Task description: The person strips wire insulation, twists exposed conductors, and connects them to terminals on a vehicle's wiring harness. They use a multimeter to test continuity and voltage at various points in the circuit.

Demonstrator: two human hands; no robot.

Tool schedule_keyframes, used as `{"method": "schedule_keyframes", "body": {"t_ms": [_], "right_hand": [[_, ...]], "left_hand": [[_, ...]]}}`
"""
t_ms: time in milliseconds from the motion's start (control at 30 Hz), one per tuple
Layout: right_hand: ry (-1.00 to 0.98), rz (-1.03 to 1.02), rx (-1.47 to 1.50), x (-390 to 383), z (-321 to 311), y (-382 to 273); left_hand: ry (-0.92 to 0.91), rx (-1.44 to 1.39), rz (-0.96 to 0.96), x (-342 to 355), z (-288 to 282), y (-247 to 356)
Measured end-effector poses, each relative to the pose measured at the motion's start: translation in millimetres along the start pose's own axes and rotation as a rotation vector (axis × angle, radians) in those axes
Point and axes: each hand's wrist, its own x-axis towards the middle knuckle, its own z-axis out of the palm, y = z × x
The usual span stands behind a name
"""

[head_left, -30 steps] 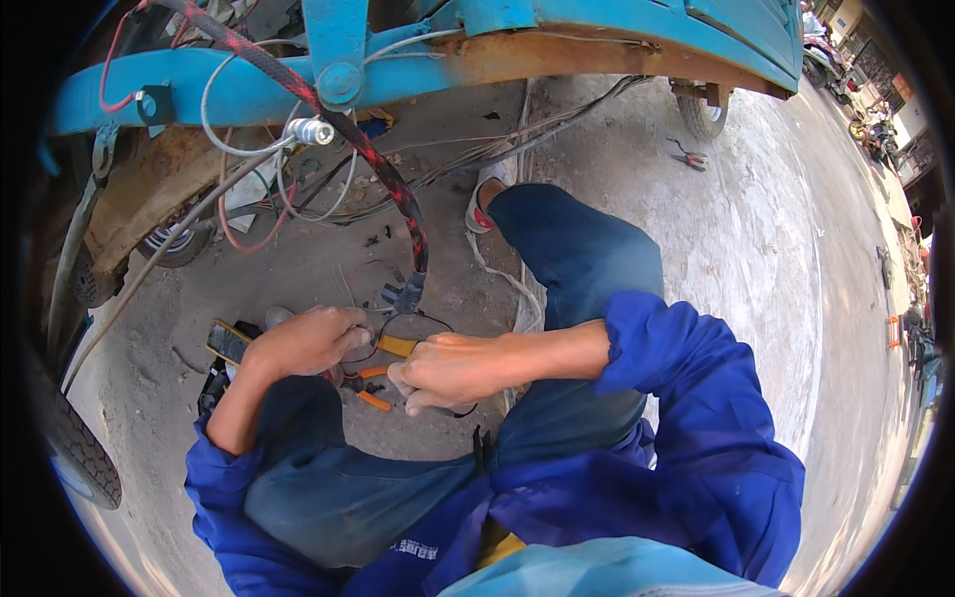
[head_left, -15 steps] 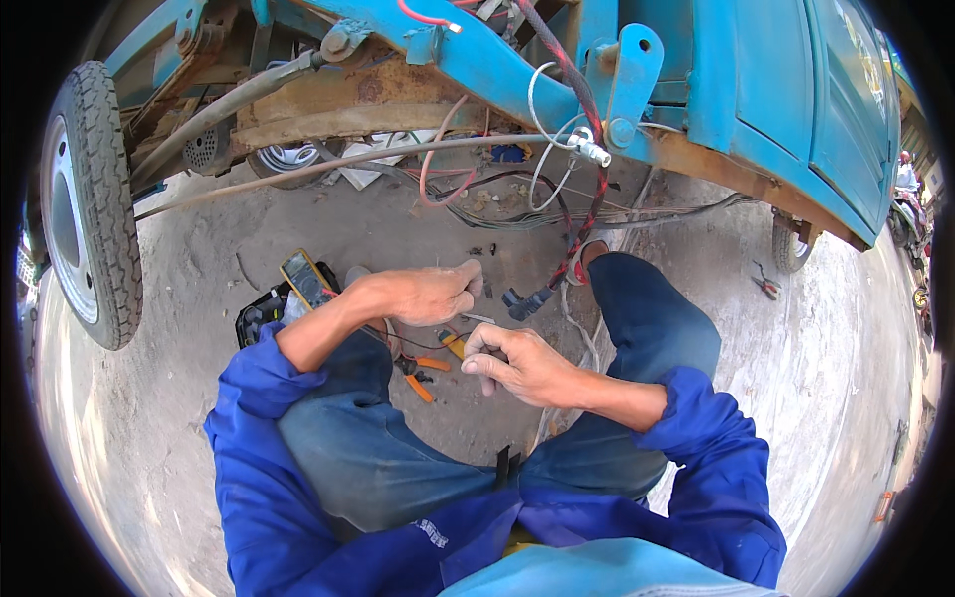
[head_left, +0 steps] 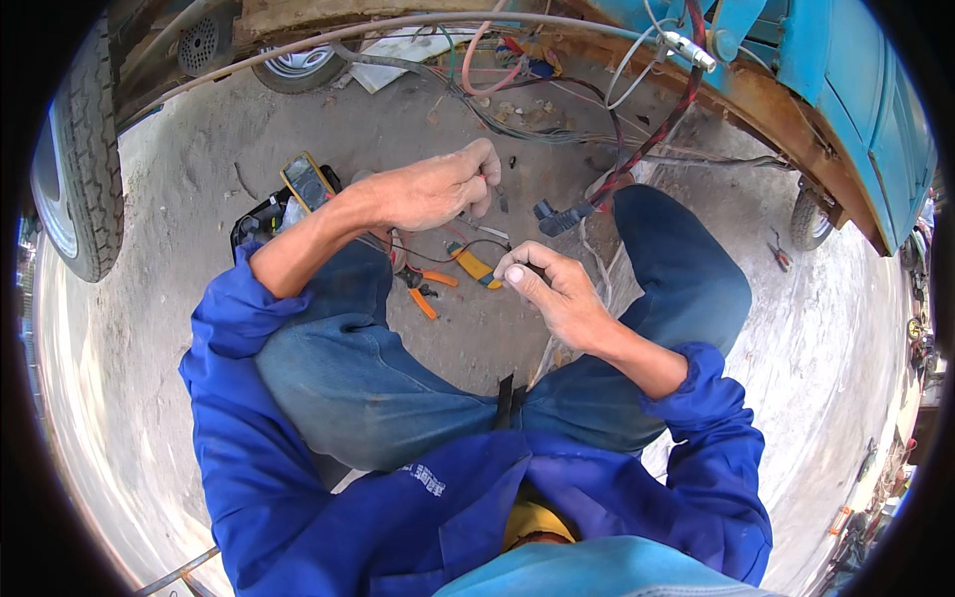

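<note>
My left hand (head_left: 438, 194) is raised over the ground, its fingers curled together. A tiny red spot shows at its fingertips, but I cannot make out what it holds. Lower and to the right, my right hand (head_left: 559, 297) has its thumb pressed to bent fingers; anything in them is hidden. The hands are apart. Below them lie a yellow-and-black tool (head_left: 474, 266) and orange-handled pliers (head_left: 428, 291). A yellow-edged multimeter (head_left: 306, 181) rests beyond my left forearm, with thin leads near it. A black connector (head_left: 562, 218) ends a red-and-black sleeved cable (head_left: 668, 129) beyond my right hand.
Overhead at the far side is a blue vehicle body (head_left: 846, 90) with a rusty lower edge. A tyre (head_left: 95, 169) stands at left. Loose wires (head_left: 527, 129) hang and trail across the ground. Red-handled pliers (head_left: 779, 254) lie at right, beyond my knee.
The view has tipped downward, so the vehicle and ground things sit higher in the picture. My hands are slightly farther apart, with fingers still curled.
</note>
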Motion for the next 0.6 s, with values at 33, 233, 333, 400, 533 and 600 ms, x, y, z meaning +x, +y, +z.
{"method": "schedule_keyframes", "body": {"t_ms": [33,233,333,400,533,600], "right_hand": [[0.038,0.126,0.068,-1,-1,1],[0.135,0.131,0.164,-9,0,5],[0.135,0.078,0.092,-7,-1,13],[0.132,0.064,0.061,-7,-3,17],[0.126,0.069,0.039,-7,-2,18],[0.138,0.072,0.036,-6,-2,16]], "left_hand": [[0.008,-0.067,0.011,-3,3,1],[-0.148,-0.137,0.135,-5,21,8],[-0.175,-0.126,0.163,-4,29,10],[-0.172,-0.131,0.172,-4,31,11],[-0.145,-0.116,0.185,-4,30,17],[-0.099,-0.018,0.218,-6,30,23]]}}
